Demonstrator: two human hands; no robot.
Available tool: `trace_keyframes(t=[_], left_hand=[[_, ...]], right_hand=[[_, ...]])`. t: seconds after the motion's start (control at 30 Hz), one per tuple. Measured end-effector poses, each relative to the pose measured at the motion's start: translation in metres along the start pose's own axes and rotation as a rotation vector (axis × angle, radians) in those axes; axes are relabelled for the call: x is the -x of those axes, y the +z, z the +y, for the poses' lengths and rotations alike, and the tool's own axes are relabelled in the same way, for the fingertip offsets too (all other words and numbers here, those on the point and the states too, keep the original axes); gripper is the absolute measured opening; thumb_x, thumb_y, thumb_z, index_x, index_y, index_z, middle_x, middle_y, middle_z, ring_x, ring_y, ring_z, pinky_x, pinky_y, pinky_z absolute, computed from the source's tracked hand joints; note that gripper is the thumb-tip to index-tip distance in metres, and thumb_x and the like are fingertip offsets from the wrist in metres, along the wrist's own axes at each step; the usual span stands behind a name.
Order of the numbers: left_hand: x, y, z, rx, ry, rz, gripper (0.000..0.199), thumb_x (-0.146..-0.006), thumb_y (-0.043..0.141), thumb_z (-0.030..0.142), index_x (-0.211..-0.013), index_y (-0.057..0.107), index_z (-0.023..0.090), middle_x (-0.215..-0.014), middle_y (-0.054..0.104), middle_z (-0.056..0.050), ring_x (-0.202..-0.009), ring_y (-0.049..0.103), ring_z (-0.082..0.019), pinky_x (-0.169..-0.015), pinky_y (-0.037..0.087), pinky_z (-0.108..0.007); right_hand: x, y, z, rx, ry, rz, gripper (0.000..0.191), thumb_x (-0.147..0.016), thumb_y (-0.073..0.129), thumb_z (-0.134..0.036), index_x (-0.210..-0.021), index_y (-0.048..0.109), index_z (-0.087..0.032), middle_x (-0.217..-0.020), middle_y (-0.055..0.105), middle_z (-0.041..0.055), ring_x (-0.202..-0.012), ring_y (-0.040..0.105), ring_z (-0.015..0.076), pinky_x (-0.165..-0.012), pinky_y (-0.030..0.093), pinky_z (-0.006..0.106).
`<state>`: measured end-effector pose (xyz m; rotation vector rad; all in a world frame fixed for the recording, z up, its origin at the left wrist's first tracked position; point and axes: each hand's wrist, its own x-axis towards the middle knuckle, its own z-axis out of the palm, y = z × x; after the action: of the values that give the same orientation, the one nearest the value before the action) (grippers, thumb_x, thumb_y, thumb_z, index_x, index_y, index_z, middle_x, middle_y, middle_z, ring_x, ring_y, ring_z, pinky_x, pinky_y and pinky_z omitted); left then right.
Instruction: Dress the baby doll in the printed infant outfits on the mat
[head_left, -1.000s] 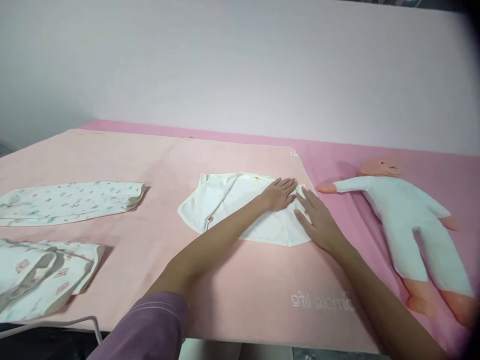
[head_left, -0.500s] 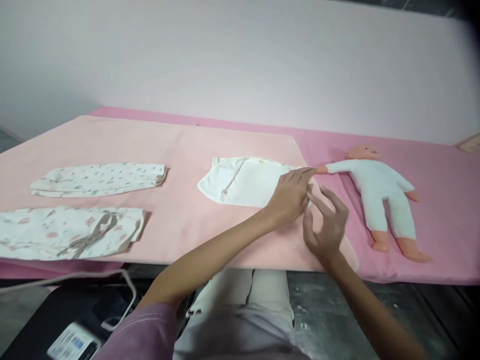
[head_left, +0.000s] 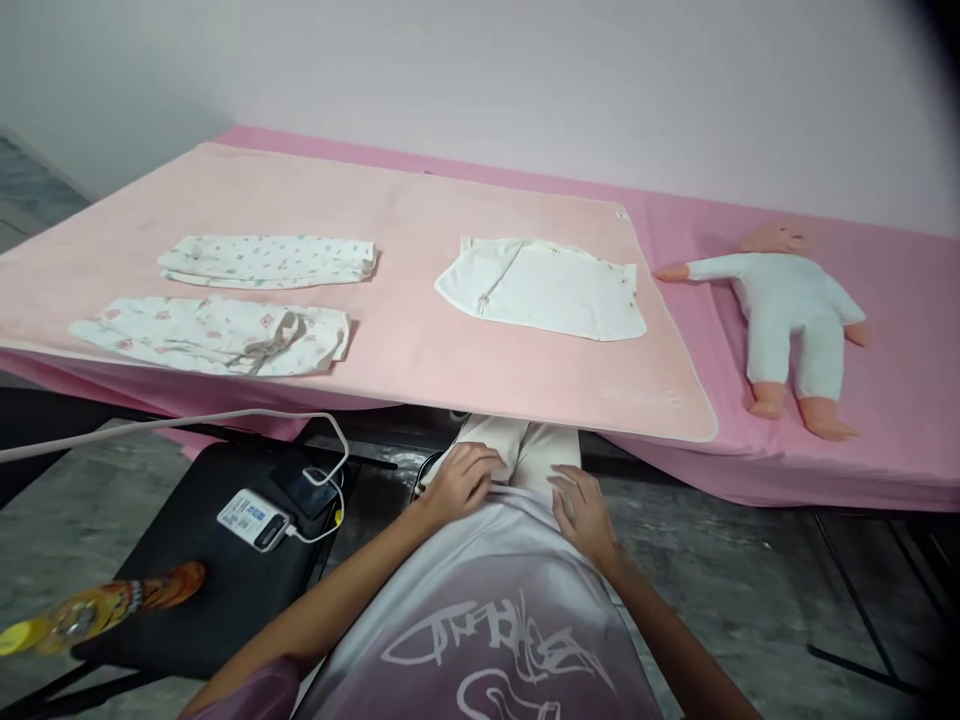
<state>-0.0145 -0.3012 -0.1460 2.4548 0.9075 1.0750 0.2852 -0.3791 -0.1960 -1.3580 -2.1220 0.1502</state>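
Observation:
My left hand (head_left: 463, 482) lies at my waist, by my light trousers (head_left: 499, 440), with its fingers loosely bent and nothing in them. Just across from it, my right hand (head_left: 586, 512) rests on the shirt I wear, fingers apart and holding nothing. In front of both hands, a folded white baby garment (head_left: 551, 290) lies flat on a peach mat (head_left: 420, 375). A doll (head_left: 795, 315) with a white cloth body lies to the right of the mat, one arm stretched toward the garment.
Left on the mat lie a folded small-print garment (head_left: 270, 260) and a pink-print garment (head_left: 210, 335) with a grey tie. Pink cloth (head_left: 900, 400) covers the table. A black chair (head_left: 187, 600) holds a power bank (head_left: 253, 520), a phone (head_left: 300, 488), a cable and a bottle (head_left: 97, 612).
Both hands have left the white garment's right end and come back to my lap. The garment now shows whole. My view has tilted downward, bringing in the chair and bottle.

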Motion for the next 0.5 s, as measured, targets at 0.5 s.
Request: trace_keyframes(t=[0.5], left_hand=[[-0.093, 0.102, -0.042, -0.202, -0.701, -0.364, 0.058, -0.102, 0.058, 0.051, -0.141, 0.067, 0.009, -0.147, 0.065, -0.024, -0.144, 0.052, -0.042, -0.126, 0.031, -0.060]], right_hand=[[-0.091, 0.072, 0.043, 0.291, 0.455, -0.431, 0.054, -0.109, 0.047, -0.038, -0.154, 0.057, -0.010, -0.159, 0.056, 0.0206, -0.151, 0.045, 0.0346, -0.128, 0.024, 0.050]])
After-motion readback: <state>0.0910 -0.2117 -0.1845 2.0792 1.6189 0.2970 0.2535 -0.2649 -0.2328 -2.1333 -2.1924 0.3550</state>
